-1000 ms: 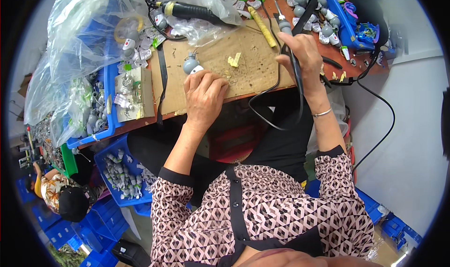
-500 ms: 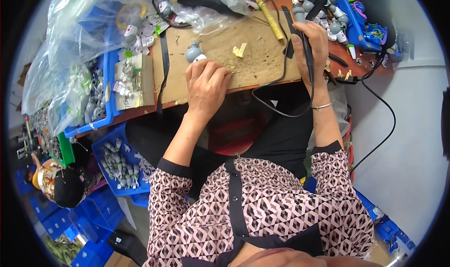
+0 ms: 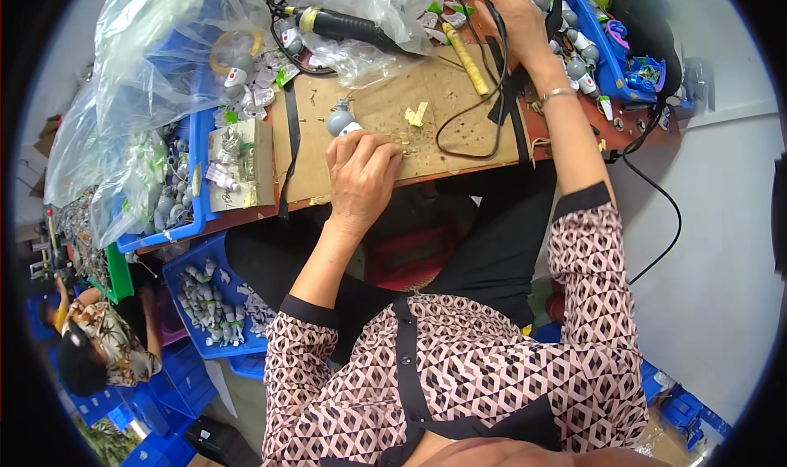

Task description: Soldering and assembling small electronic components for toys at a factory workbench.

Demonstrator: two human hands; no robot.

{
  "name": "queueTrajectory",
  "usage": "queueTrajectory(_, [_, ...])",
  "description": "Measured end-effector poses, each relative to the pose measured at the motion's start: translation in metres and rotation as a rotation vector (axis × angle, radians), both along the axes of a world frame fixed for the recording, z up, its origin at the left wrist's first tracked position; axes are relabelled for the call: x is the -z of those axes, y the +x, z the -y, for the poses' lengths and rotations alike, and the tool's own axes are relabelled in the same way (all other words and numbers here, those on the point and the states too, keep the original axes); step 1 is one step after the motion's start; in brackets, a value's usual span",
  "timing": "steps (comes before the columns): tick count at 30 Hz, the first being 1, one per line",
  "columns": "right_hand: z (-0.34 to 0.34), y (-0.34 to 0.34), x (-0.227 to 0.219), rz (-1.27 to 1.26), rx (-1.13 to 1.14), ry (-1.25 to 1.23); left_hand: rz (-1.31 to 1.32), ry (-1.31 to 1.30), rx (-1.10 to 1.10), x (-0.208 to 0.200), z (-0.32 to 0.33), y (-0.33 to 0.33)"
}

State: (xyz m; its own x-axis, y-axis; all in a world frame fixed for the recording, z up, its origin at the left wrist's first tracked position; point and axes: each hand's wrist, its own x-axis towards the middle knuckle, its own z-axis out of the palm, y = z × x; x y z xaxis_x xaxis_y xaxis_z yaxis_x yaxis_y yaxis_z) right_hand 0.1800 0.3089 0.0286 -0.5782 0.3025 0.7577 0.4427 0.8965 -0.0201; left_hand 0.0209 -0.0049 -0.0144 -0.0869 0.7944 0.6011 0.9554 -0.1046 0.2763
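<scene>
Low on the brown work board (image 3: 311, 172), my left hand (image 3: 361, 176) is closed on a small grey and white plastic part (image 3: 340, 123). The part's rounded grey body sticks out past my fingertips, with thin metal or wire ends at its far side. My right hand (image 3: 518, 26) reaches to the far edge, beyond the board's right corner. Its fingers curl around a corded soldering iron, most of it hidden by the hand. The iron's black cable (image 3: 459, 151) leaves the hand and loops back over the board.
A yellow-wrapped stick (image 3: 467, 61) and a black tool with a yellow ring (image 3: 344, 26) lie at the back. Blue bins (image 3: 199, 160) of grey parts flank the board, the left one under clear plastic (image 3: 156, 49). A co-worker (image 3: 111, 340) sits at far left.
My right hand has moved away from me to the far edge with the soldering iron, and its cable now loops across the board. The left hand stays nearly in place.
</scene>
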Motion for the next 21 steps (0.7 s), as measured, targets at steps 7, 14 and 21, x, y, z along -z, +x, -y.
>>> queueTrajectory(7, [-0.097, 0.009, 0.045, -0.064, -0.350, -0.048, 0.031, 0.009, 0.013, 0.001, -0.008, 0.002])
queueTrajectory(14, [0.021, -0.007, -0.024, -0.038, 0.013, -0.173, 0.022, 0.011, -0.013, -0.002, -0.004, 0.000])
queueTrajectory(21, [0.148, -0.002, -0.003, 0.101, -0.245, -0.349, 0.021, 0.008, -0.019, 0.003, -0.001, -0.003])
